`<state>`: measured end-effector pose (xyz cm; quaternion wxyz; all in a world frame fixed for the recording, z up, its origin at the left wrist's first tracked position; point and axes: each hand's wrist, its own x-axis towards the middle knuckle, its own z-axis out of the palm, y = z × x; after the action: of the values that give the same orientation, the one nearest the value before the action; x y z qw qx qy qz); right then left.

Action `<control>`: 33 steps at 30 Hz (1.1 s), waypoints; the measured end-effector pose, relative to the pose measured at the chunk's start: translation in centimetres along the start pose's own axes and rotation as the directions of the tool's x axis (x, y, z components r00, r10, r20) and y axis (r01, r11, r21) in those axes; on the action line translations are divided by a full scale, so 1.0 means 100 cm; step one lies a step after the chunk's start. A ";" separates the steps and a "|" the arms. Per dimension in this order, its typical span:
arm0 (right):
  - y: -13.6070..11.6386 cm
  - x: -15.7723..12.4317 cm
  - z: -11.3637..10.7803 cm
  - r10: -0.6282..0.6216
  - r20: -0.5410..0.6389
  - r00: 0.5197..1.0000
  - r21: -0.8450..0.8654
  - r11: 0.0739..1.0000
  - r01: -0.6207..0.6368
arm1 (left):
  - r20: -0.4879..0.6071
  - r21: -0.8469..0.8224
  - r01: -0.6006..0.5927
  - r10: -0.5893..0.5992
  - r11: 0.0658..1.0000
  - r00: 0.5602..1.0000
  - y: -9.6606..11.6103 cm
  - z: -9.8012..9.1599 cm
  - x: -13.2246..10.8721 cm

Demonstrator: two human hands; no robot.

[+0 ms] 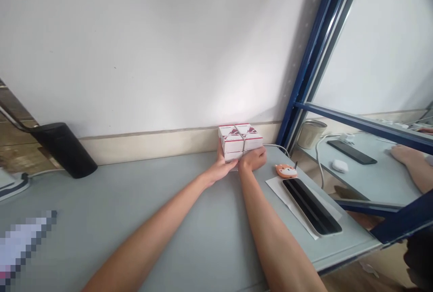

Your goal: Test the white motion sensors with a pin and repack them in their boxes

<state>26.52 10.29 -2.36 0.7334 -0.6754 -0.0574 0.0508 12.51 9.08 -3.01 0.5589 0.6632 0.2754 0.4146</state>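
Observation:
Small white cartons with dark red print and edges are held together in two side-by-side stacks near the wall. My left hand grips their left side, with the thumb across the lower front. My right hand is curled against the lower front right of the stacks, fingers bent and partly hidden. The bottom of the stacks is partly covered by my hands, so I cannot tell whether they rest on the desk.
A grey desk runs along the wall. At right lie a phone on white paper and an orange animal-faced item. A black cylinder stands left. Beyond a blue metal frame, another person's arm rests on a desk.

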 end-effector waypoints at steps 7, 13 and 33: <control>-0.002 0.013 0.001 0.000 -0.017 1.000 -0.028 1.000 -0.001 | -0.139 0.167 -0.147 0.171 0.975 0.975 -0.015 0.026 0.020; -0.003 0.015 0.000 0.016 0.011 1.000 -0.058 0.998 -0.015 | -0.221 0.260 -0.217 0.277 0.941 0.935 -0.029 0.042 0.028; -0.001 0.017 -0.005 0.002 0.013 1.000 -0.095 0.995 -0.001 | -0.171 0.376 -0.224 0.305 0.899 0.937 -0.033 0.031 0.022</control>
<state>28.27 10.07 -2.29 0.7001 -0.7092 -0.0642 0.0531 16.60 10.09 -5.73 0.3349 0.7321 0.3132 0.5038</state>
